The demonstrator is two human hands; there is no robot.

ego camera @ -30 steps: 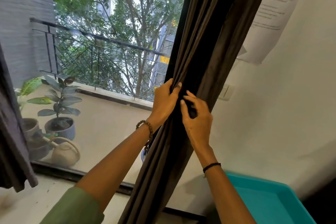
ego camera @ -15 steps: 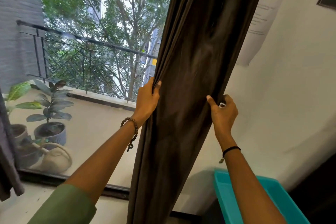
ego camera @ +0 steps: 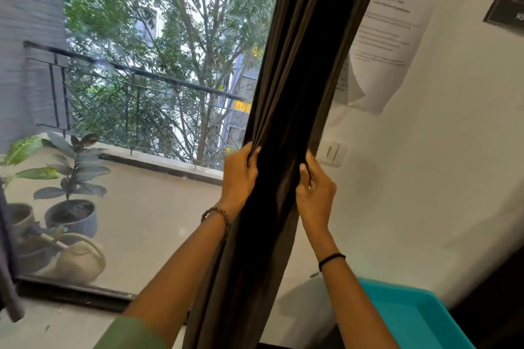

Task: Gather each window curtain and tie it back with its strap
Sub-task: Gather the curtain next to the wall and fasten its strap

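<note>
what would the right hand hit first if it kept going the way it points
Most likely the dark brown pleated curtain: the right hand grips its right edge, pointing up into the folds. The white wall switch seems just off that line.

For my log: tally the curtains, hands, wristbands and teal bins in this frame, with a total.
Curtains: 2, the dark curtain gripped by both hands and a grey curtain at the left edge
Hands: 2, left hand and right hand
Wristbands: 2, beaded bracelet and black band
Teal bins: 1, teal bin
Total: 7
</note>
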